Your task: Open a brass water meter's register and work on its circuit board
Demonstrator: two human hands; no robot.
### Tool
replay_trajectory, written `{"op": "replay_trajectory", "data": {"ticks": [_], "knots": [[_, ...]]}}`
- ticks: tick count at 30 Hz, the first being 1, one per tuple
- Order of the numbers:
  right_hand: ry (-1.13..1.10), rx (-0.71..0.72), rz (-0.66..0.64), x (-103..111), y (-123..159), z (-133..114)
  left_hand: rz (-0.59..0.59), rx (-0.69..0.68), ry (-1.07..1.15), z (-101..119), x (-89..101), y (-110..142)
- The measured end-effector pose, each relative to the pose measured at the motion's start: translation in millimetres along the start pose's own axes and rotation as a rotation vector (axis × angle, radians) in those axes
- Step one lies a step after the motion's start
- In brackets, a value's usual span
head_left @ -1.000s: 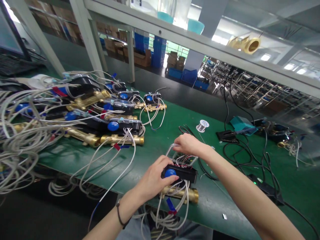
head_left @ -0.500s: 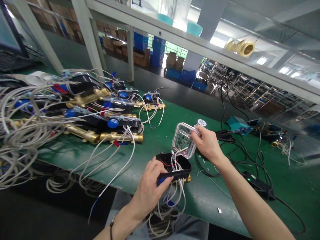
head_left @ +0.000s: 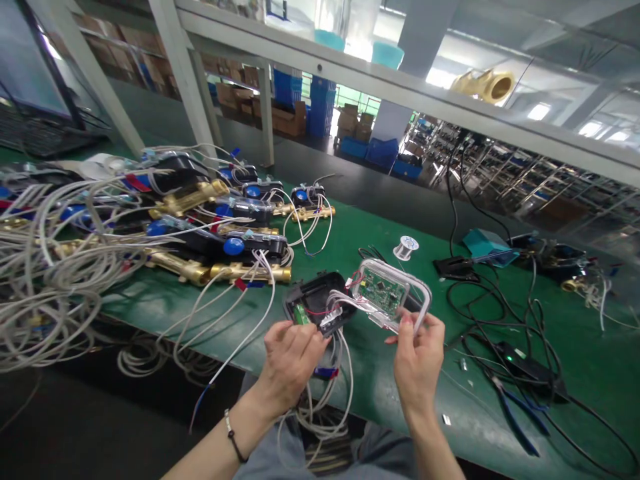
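Observation:
My left hand (head_left: 290,357) grips the near edge of a black meter housing (head_left: 313,300), tilted up so its open inside faces me. My right hand (head_left: 417,357) pinches the near rim of a clear plastic cover (head_left: 395,295) with a green circuit board inside. Thin red and white wires (head_left: 337,308) run between the cover and the housing. Grey cables (head_left: 325,407) hang from the housing down over the table's front edge towards my lap.
A pile of brass-bodied meters (head_left: 200,227) with tangled grey cables fills the left of the green table (head_left: 350,253). A solder spool (head_left: 405,248), a teal stand (head_left: 483,245), black cords (head_left: 500,327) and a power adapter (head_left: 530,370) lie to the right. A shelf rail runs overhead.
The closed meter was lifted off the table and opened. My right hand swung the clear cover away from the black housing, and both hands came nearer to me.

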State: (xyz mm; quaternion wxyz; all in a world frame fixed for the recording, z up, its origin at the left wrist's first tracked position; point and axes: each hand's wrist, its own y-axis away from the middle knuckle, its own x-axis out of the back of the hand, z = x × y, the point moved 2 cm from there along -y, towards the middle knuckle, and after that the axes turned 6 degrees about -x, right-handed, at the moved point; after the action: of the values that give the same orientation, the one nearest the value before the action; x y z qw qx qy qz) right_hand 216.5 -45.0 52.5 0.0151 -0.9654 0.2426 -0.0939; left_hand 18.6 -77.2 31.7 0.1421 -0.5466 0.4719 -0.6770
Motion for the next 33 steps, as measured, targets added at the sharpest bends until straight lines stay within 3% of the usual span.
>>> {"op": "replay_trajectory", "data": {"ticks": [5, 10, 13, 16, 21, 24, 27, 30, 33], "knots": [[-0.159, -0.227, -0.036, 8, 42, 46, -0.036, -0.047, 0.074, 13, -10.6, 25], [0.040, -0.300, -0.156, 23, 61, 78, -0.064, -0.130, 0.211, 30, -15.3, 39], [0.065, -0.327, -0.236, 27, 65, 82, -0.091, -0.233, 0.269, 38, -15.4, 32], [0.024, -0.362, -0.255, 28, 65, 78, -0.191, -0.307, 0.261, 45, -18.1, 15], [-0.084, -0.423, -0.277, 30, 62, 73, -0.308, -0.320, 0.186, 51, -25.6, -7], [-0.237, -0.550, -0.318, 31, 60, 76, -0.358, -0.240, 0.242, 56, -26.0, -12], [-0.369, -0.655, -0.340, 30, 62, 80, -0.474, -0.065, 0.324, 63, -24.3, -12], [-0.419, -0.658, -0.363, 28, 65, 82, -0.553, 0.105, 0.389, 68, -22.8, -9], [-0.404, -0.589, -0.416, 37, 65, 82, -0.587, 0.185, 0.434, 69, -23.4, -7]]}}
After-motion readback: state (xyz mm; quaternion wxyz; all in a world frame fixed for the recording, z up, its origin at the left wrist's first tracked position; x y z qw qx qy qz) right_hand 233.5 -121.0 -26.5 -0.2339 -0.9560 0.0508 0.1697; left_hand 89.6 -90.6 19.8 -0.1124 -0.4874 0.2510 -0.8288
